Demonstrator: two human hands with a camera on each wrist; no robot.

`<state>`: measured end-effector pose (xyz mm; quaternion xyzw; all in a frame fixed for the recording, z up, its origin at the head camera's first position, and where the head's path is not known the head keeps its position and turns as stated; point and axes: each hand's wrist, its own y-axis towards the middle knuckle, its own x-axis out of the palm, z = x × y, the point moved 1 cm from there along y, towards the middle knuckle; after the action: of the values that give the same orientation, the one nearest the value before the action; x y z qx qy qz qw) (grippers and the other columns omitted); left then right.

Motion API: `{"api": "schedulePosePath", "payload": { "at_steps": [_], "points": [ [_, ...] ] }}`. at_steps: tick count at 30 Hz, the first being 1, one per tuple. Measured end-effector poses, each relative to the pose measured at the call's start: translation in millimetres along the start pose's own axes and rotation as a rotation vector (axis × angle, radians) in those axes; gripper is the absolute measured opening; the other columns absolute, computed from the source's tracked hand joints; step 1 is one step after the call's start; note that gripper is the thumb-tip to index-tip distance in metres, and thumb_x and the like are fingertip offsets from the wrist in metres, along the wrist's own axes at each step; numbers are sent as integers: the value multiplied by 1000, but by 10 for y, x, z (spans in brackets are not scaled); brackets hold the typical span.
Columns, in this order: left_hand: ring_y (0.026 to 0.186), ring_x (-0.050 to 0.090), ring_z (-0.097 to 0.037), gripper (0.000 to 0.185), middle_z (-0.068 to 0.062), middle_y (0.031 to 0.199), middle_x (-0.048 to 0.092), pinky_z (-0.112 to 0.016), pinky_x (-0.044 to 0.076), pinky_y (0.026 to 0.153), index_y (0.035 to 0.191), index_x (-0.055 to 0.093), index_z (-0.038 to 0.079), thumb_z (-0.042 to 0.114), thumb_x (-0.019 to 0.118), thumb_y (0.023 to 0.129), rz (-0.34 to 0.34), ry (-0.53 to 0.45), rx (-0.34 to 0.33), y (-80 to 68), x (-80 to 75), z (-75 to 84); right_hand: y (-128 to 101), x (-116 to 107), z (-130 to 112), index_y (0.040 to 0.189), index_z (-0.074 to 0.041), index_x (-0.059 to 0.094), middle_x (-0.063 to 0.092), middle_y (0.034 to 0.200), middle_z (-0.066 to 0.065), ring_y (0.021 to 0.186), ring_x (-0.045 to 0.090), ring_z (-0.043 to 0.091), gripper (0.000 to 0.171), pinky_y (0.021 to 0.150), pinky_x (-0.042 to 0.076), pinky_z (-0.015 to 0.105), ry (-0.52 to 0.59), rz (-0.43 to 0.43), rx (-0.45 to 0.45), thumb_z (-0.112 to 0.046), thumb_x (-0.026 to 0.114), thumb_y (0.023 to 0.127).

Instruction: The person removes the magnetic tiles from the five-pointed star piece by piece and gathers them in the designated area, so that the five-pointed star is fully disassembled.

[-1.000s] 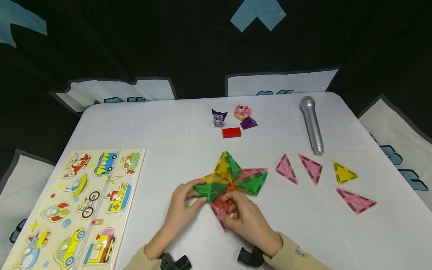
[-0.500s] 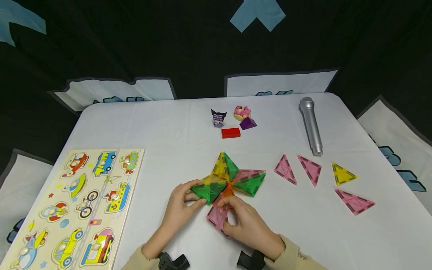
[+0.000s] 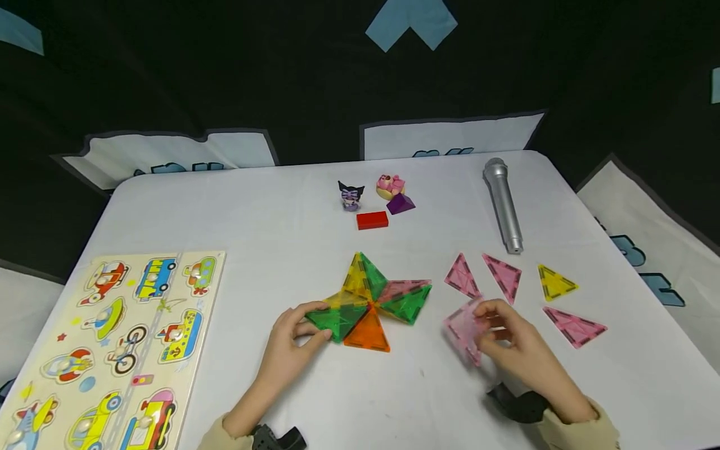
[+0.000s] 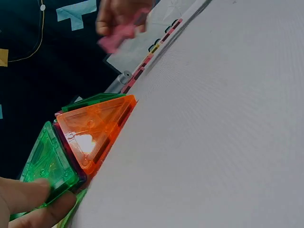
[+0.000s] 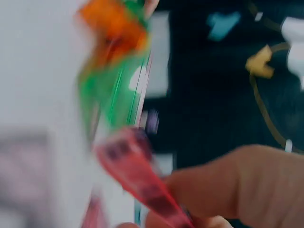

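Head view: a white table (image 3: 270, 212) and a cream puzzle board (image 3: 137, 312) that the left wrist view misses.
A see-through, many-coloured plastic star (image 3: 367, 303) lies there, one green tip pinched by the left hand (image 3: 289, 347). The right hand (image 3: 514, 344) pinches a see-through pink plastic piece (image 3: 464, 325); the left wrist view shows it up in the air.
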<state>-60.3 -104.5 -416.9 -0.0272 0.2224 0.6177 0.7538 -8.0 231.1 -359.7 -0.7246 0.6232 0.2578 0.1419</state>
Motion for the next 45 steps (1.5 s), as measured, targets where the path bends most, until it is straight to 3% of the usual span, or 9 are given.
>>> {"api": "schedulePosePath", "payload": {
  "at_steps": [6,10,15,17,21,25,29,37,45],
  "points": [
    [80,57,-17,38,9,64,64,-45,22,101,120,55,7,3,64,83,15,56,-27,-13,-68,-20,-220,-372,315,109,-1,50,53,104,11,88,52,22,31,68,49,32,-243,-61,253,2,61,80],
    [88,52,-21,38,8,64,64,-41,27,97,119,55,5,4,64,83,18,35,-45,-9,-54,-27,-245,-444,407,110,-2,53,55,102,13,88,52,27,34,70,48,41,-359,-139,340,-3,64,78],
    [87,54,-18,36,4,73,65,-38,33,91,116,59,9,6,67,81,40,31,-84,-7,-8,-22,-195,-466,276,108,-5,60,56,111,22,101,48,41,34,79,40,58,-553,-148,329,-22,69,79],
    [86,56,-16,35,2,83,63,-38,37,87,115,61,10,7,68,80,43,50,-109,6,-13,-12,-143,-397,139,107,-7,61,57,108,20,91,52,37,32,75,43,53,-574,-98,271,-22,69,80],
    [86,57,-15,35,-3,96,59,-40,40,83,115,62,10,9,69,80,43,74,-123,19,-32,-2,36,-64,-138,108,-10,60,60,105,7,81,55,21,28,66,48,36,-428,-55,71,-18,67,82],
    [89,56,-17,36,-4,101,60,-41,40,82,115,61,11,9,70,79,49,93,-128,9,-40,-4,250,405,-300,113,-12,57,60,106,1,87,57,15,28,70,48,31,-307,-215,-103,-17,63,86],
    [94,51,-17,37,-5,110,59,-40,40,83,115,61,12,9,70,79,52,106,-142,-11,-24,-8,396,769,-383,120,-13,52,56,113,5,94,55,17,37,76,47,35,-327,-366,-192,-21,63,86],
    [106,50,-22,37,-7,115,59,-43,37,90,115,61,11,11,70,79,67,93,-154,-45,21,5,508,1043,-385,118,-10,51,53,102,-1,76,46,10,35,65,42,22,-150,-363,-173,-12,63,85],
    [108,51,-25,39,-9,114,59,-44,36,93,115,61,10,7,71,78,73,111,-133,-20,2,12,437,853,-363,124,-12,48,51,114,3,74,48,14,38,62,43,24,237,-363,-77,-11,60,87]
  ]
}}
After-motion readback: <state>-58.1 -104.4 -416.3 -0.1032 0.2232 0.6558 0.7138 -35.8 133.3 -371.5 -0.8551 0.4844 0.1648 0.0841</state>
